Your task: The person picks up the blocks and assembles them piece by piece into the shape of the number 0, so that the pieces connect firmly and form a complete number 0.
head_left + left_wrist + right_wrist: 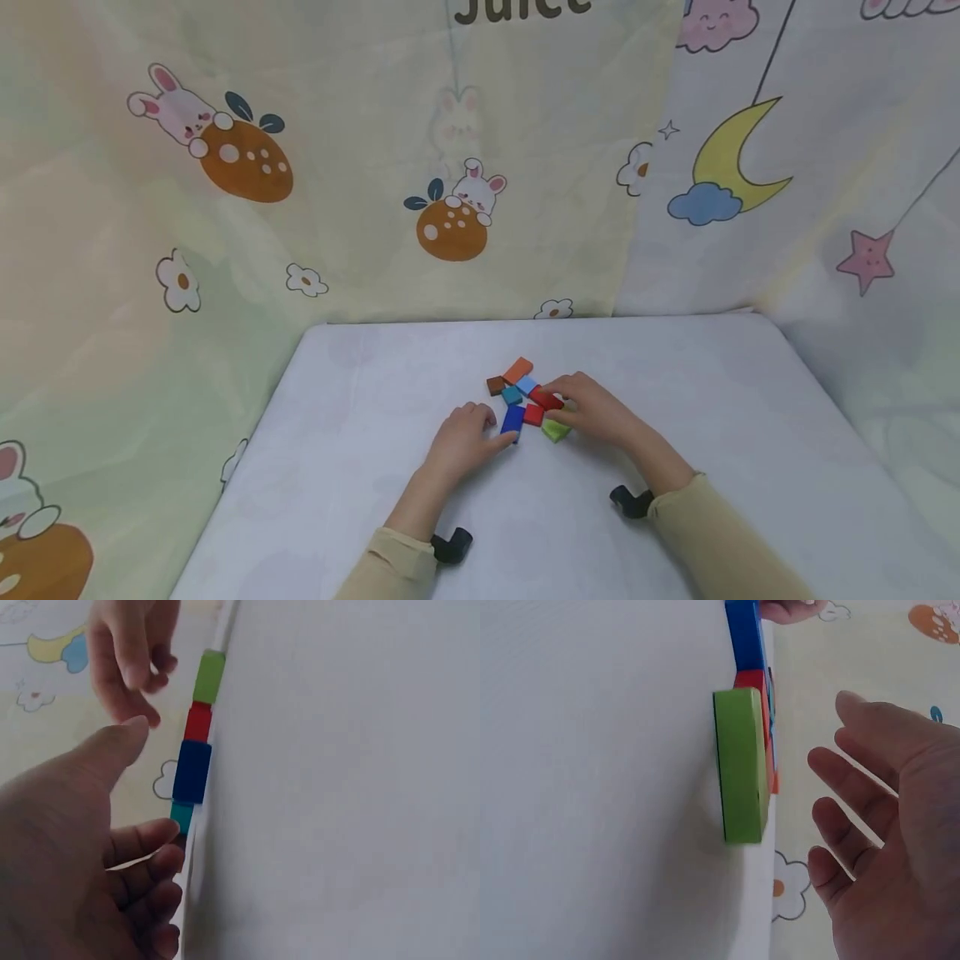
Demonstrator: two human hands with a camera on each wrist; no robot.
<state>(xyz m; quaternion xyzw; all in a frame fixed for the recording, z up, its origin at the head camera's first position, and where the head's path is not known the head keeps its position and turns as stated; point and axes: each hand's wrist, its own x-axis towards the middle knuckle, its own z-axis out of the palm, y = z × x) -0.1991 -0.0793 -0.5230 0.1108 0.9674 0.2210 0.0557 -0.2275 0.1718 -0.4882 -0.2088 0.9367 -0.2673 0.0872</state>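
Blocks (525,398): small coloured cluster, mid-table (375,400), pieces touching. Left hand (461,437): we see loosely curled fingers holding nothing, thumb by the blue block (513,420). Right hand (592,408): fingers relaxed and open over the red block (546,399), green block (556,430) just beside. Risk, we judge: either hand brushing neighbours scatters the cluster.

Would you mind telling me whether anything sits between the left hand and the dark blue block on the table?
Nothing visible does. The left hand lies right beside the dark blue block, its fingertips at the block's edge. The red block and green block lie on the far side, toward the right hand.
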